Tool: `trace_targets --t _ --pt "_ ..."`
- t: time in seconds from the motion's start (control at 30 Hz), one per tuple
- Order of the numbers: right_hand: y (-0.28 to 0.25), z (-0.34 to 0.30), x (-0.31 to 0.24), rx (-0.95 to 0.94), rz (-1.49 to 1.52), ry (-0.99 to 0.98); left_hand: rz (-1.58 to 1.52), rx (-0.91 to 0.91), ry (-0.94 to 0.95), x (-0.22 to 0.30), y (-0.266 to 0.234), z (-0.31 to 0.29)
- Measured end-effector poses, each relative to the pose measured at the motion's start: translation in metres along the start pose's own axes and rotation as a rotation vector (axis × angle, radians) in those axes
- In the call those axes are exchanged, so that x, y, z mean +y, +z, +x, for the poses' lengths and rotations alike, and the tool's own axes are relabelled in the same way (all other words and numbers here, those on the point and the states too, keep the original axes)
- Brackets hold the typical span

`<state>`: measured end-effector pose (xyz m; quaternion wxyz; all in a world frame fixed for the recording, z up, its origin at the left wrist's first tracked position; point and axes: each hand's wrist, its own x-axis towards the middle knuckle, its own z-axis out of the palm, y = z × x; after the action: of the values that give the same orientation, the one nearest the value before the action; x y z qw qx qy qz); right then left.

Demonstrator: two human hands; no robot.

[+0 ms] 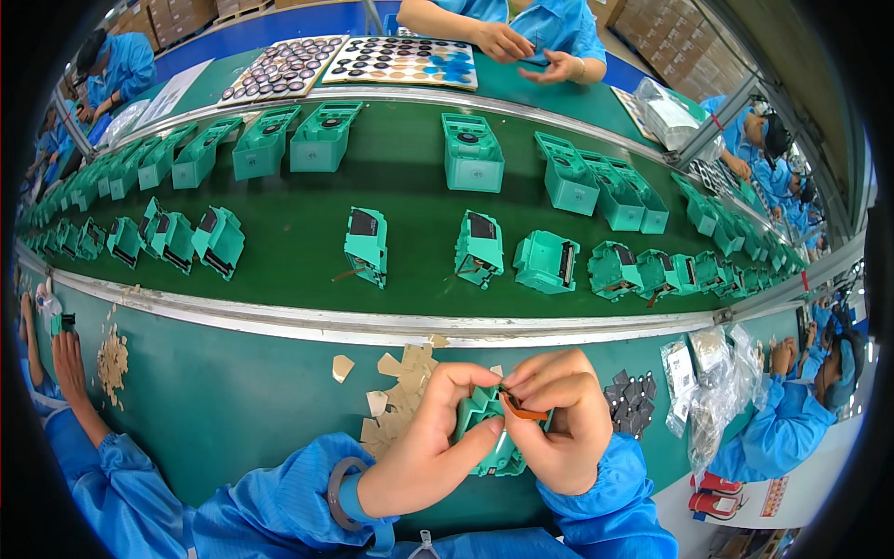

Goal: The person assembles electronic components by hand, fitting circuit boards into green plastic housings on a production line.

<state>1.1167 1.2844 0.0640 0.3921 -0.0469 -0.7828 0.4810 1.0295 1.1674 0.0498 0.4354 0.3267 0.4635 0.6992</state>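
Observation:
Close in front of me, a green plastic housing (pixel 503 458) is held between both hands. My left hand (pixel 430 452) is closed around its left side, the thumb lying along the front and the index finger at the top edge. My right hand (pixel 566 424) is closed at the housing's upper right, its thumb and fingers pinching an orange ribbon cable (pixel 527 413) with a small dark end. The fingertips partly hide that dark end and the top of the housing. Beige paper-like pieces (pixel 402 382) lie beside my left hand, and small black pieces (pixel 631 402) beside my right.
Beyond a metal rail (pixel 279 321), a green conveyor belt (pixel 307 219) carries rows of green housings (pixel 475 247). Plastic bags (pixel 715 382) lie to the right. A co-worker's hand (pixel 70 368) rests at the left near beige scraps (pixel 113 359); another co-worker's hands (pixel 531 54) are across the belt.

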Motion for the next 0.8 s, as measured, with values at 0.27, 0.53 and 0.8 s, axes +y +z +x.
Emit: trace_targets --t 0.27,0.53,0.8 --pt "-0.008 0.001 -0.001 0.000 -0.040 -0.004 0.016 0.001 0.016 0.001 0.003 0.005" --pt "-0.018 0.000 -0.002 -0.066 -0.046 -0.073 0.182 0.119 0.202 -0.014 0.002 0.013" --pt "-0.024 -0.017 -0.022 -0.051 -0.686 -0.390 0.458 0.046 0.703 -0.033 -0.014 0.019"
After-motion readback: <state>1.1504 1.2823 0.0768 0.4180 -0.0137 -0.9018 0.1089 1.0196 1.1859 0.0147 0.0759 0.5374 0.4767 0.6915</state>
